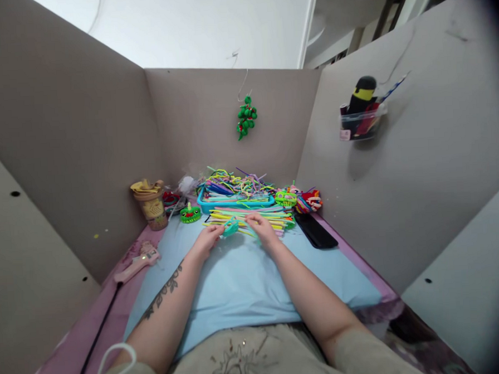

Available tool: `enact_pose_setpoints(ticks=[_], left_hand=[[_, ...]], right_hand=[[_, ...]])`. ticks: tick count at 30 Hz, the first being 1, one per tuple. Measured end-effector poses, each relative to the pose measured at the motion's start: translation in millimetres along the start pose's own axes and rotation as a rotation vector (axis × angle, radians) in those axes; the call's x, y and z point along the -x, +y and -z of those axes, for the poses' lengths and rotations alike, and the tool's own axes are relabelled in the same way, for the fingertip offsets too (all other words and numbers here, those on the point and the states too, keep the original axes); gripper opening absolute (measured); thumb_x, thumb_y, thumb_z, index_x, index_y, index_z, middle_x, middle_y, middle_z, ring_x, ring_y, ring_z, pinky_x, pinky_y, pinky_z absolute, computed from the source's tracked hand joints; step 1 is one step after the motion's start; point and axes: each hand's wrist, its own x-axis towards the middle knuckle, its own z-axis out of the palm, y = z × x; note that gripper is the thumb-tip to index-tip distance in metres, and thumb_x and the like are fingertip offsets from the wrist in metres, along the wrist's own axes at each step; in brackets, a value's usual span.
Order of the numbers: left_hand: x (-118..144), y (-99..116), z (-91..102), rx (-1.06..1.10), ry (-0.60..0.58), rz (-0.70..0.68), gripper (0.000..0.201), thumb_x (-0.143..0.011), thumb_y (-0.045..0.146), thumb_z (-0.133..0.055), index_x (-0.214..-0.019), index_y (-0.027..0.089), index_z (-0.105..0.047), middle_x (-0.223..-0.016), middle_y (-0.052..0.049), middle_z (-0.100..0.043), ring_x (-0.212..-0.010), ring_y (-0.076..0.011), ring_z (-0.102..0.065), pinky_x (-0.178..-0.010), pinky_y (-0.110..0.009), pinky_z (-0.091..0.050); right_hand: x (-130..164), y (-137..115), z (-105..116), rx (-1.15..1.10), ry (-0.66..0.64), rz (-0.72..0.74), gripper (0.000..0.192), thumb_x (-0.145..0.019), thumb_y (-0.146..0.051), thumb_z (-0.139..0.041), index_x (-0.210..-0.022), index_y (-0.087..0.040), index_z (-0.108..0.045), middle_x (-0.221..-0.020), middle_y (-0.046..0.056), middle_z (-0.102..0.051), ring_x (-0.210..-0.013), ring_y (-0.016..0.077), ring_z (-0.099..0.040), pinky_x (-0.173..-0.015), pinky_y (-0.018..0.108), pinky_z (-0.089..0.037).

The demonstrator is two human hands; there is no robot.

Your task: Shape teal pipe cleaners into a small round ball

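Note:
My left hand (211,238) pinches a small looped piece of teal pipe cleaner (230,227) above the blue cloth. Just to its right, my right hand (262,228) is closed in a pinch, with a pale green pipe cleaner strand (253,233) showing below its fingers. Whether that strand joins the looped piece is too small to make out. Right behind both hands lies a spread of straight, many-coloured pipe cleaners (271,215). A blue tray (204,206) heaped with more of them, bent and straight, stands farther back.
A green pipe-cleaner figure (190,213) sits left, near a tan cup (150,206) and a pink glue gun (137,265) with a black cord. At right are a black phone-like slab (316,232) and colourful finished pieces (309,199). Grey panels (229,121) enclose the table.

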Motion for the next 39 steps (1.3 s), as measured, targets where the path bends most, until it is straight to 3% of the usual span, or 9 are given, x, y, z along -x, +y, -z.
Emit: enact_pose_setpoints(ticks=[2,6,11,15,19,24,30,34,39], left_hand=[[2.9,-0.4,-2.5,-0.015,-0.049,-0.008,0.042,-0.06,0.055,-0.068,-0.065,0.016,-0.054,-0.044,0.007,-0.037,-0.037,-0.0048,-0.027,-0.039,-0.02,-0.014],[7.5,2.0,-6.2,-0.043,-0.077,-0.088,0.037,-0.062,0.049,-0.069,-0.073,0.014,-0.061,-0.053,0.004,-0.047,-0.044,-0.0057,-0.037,-0.041,-0.018,-0.022],[7.3,4.4,-13.5,-0.114,0.088,-0.293,0.042,-0.052,0.034,-0.077,-0.088,0.014,-0.066,-0.069,-0.001,-0.06,-0.052,-0.0083,-0.048,-0.049,-0.021,-0.037],[4.8,0.3,-22.0,-0.026,0.187,-0.33,0.042,-0.052,0.029,-0.076,-0.09,0.013,-0.064,-0.07,-0.002,-0.062,-0.057,-0.0105,-0.054,-0.051,-0.021,-0.041],[4.2,-3.1,-27.9,0.101,0.306,-0.282,0.05,-0.048,0.02,-0.078,-0.094,0.014,-0.058,-0.075,-0.003,-0.063,-0.071,-0.0143,-0.06,-0.058,-0.021,-0.044],[8.1,-2.8,-31.8,0.256,0.363,-0.136,0.063,-0.047,0.012,-0.078,-0.103,0.017,-0.05,-0.072,0.0,-0.063,-0.069,-0.0134,-0.062,-0.064,-0.023,-0.047],[9.2,-6.1,-36.5,0.406,0.425,0.031,0.068,-0.053,0.014,-0.077,-0.113,0.019,-0.044,-0.1,-0.007,-0.064,-0.057,-0.0082,-0.059,-0.048,-0.018,-0.04],[6.3,-8.9,-35.8,0.442,0.468,0.017,0.067,-0.059,0.015,-0.072,-0.117,0.019,-0.04,-0.105,-0.009,-0.064,-0.063,-0.0089,-0.062,-0.047,-0.016,-0.039],[6.3,-7.2,-31.6,0.285,0.451,-0.109,0.065,-0.061,0.022,-0.072,-0.118,0.016,-0.042,-0.09,-0.007,-0.066,-0.063,-0.0101,-0.062,-0.053,-0.019,-0.044]], right_hand=[[5.6,3.7,-10.4,0.144,-0.129,0.09,0.024,-0.067,-0.041,-0.067,-0.08,-0.022,-0.067,-0.11,0.006,-0.056,-0.108,0.0211,-0.052,-0.085,0.031,-0.046],[11.8,9.9,-20.4,0.233,-0.224,0.135,0.023,-0.071,-0.043,-0.064,-0.076,-0.021,-0.066,-0.116,0.008,-0.049,-0.12,0.0223,-0.044,-0.093,0.033,-0.042],[12.2,10.8,-21.1,0.272,-0.158,0.133,0.025,-0.072,-0.043,-0.063,-0.072,-0.019,-0.063,-0.114,0.01,-0.05,-0.118,0.024,-0.045,-0.091,0.035,-0.043],[13.5,6.3,-24.3,0.288,-0.095,0.144,0.023,-0.07,-0.04,-0.064,-0.067,-0.018,-0.061,-0.112,0.011,-0.052,-0.114,0.0243,-0.048,-0.098,0.038,-0.036],[14.7,4.2,-26.3,0.28,-0.061,0.122,0.021,-0.068,-0.039,-0.066,-0.065,-0.018,-0.061,-0.112,0.01,-0.053,-0.112,0.0243,-0.05,-0.096,0.038,-0.037],[15.1,8.7,-28.4,0.305,-0.024,0.098,0.021,-0.067,-0.039,-0.066,-0.065,-0.018,-0.062,-0.11,0.011,-0.053,-0.113,0.024,-0.049,-0.095,0.036,-0.038],[15.3,14.4,-34.5,0.291,-0.022,0.075,0.024,-0.066,-0.042,-0.066,-0.064,-0.019,-0.063,-0.105,0.009,-0.058,-0.106,0.0245,-0.053,-0.096,0.038,-0.036],[16.3,16.0,-36.9,0.261,-0.048,0.06,0.022,-0.068,-0.041,-0.065,-0.063,-0.02,-0.063,-0.1,0.007,-0.061,-0.105,0.024,-0.053,-0.094,0.039,-0.037],[16.2,20.0,-36.2,0.231,-0.058,0.028,0.026,-0.068,-0.044,-0.065,-0.061,-0.019,-0.062,-0.092,0.007,-0.063,-0.105,0.0245,-0.053,-0.089,0.037,-0.04]])
